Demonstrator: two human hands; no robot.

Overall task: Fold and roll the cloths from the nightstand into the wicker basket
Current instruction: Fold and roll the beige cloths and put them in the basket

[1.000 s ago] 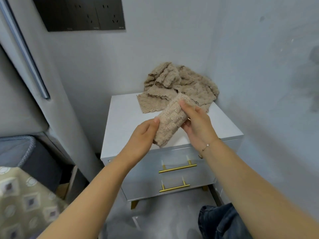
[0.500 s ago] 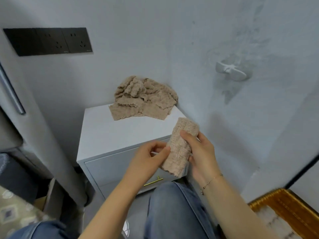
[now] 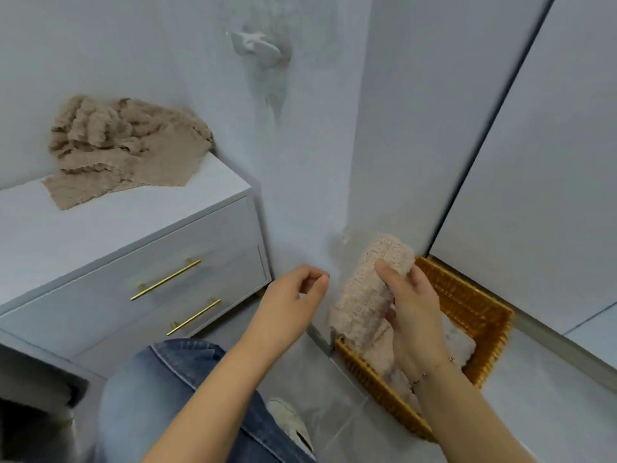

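Left hand (image 3: 293,295) has let go, fingers loosely curled and empty; right hand (image 3: 412,315) alone grips the rolled cloth (image 3: 365,295), now swung over the wicker basket (image 3: 467,305). More cloths (image 3: 123,145) wait on the nightstand (image 3: 127,225).

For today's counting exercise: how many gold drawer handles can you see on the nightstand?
2. The upper handle sits on the top drawer; the lower handle sits on the drawer beneath it, further right. None appears hidden, though the nightstand runs off the picture's left edge.
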